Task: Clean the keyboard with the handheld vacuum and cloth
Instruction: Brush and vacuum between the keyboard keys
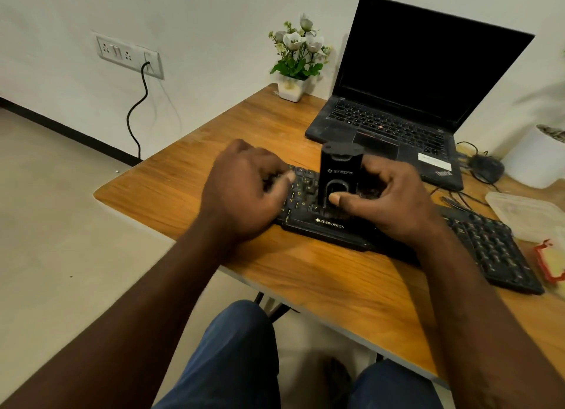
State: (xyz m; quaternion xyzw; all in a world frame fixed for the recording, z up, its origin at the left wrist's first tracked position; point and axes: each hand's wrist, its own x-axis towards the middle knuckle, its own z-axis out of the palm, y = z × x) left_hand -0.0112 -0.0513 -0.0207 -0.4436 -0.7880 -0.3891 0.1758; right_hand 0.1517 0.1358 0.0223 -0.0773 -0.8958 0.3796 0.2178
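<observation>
White lettering "ZEBRONICS", preceded by a small round logo, runs along the front lip of the black plastic desktop keyboard (330, 225). Its keycaps carry yellowish legends, of which E, R, D, X, C and V are legible. The black upright handheld vacuum (337, 176) bears on its front a pale lightning-style mark and a blurred word reading roughly "STRIFF". The dark grey open laptop (382, 127) shows a slanted "ThinkPad" mark at the near right corner of its palm rest. The white sticker (434, 160) beside that mark is too blurred to read.
</observation>
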